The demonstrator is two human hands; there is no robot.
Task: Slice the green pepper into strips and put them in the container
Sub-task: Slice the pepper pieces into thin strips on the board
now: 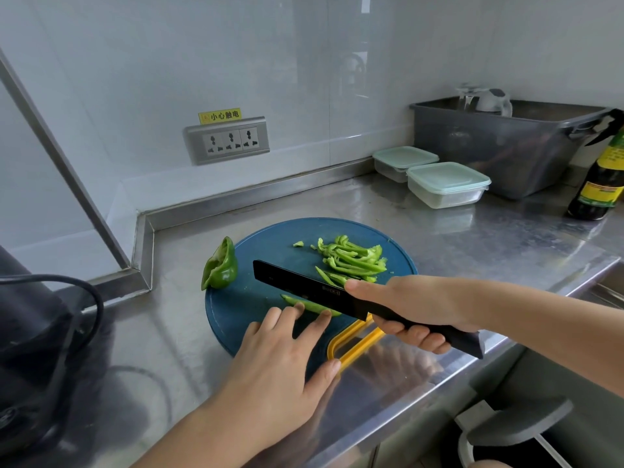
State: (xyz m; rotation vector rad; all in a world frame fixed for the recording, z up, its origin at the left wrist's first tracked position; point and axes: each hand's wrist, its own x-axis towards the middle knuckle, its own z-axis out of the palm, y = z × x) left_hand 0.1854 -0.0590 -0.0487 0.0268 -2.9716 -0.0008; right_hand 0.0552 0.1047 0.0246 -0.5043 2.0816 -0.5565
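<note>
Your right grip (415, 309) wraps the matte black knife (304, 288) handle. Left grip (280, 363), fingers flat, presses a glossy pepper piece (305, 304) on the round blue board (248, 312). Thin curled strips (351, 261) heaped beyond the blade. Lidded clear container (445, 185) well apart on the steel bench (489, 258).

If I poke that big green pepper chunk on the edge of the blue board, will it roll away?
Probably not far. The pepper chunk is a cut-open, lopsided shell, so it would likely rock or tip rather than roll. Its skin looks glossy, so it may slide on the cutting board. Being hollow, it is probably light.
</note>
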